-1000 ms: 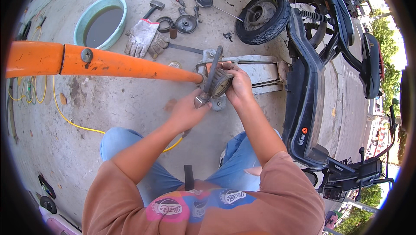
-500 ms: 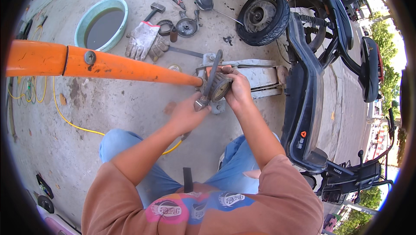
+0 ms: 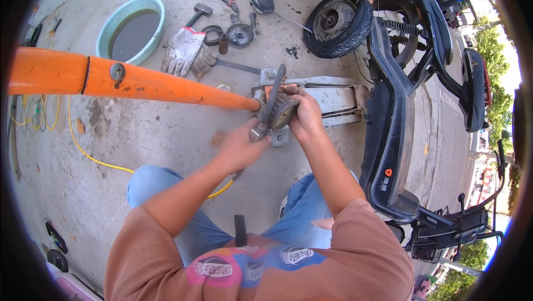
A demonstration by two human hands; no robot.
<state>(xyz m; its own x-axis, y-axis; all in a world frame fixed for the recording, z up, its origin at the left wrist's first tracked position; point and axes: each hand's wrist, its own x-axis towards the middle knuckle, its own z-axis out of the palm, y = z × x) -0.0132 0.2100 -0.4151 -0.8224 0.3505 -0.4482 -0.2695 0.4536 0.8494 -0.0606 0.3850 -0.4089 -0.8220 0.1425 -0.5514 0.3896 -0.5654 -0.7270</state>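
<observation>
2 hands [image 3: 240, 144] [image 3: 307, 115] — 1 gauge [image 3: 283, 116], prob.

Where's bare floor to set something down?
Bare grey concrete lies between the orange tubular pole, thin yellow hose and left hand; more, left of the blue-jeaned left knee. Crowded beyond the pole: dirty white gloves, black-handled hammer, round pale-green basin.

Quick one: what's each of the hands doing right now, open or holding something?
Left hand: closed, holding the gauge tool.
Right hand: closed on the same tool's round side.
</observation>
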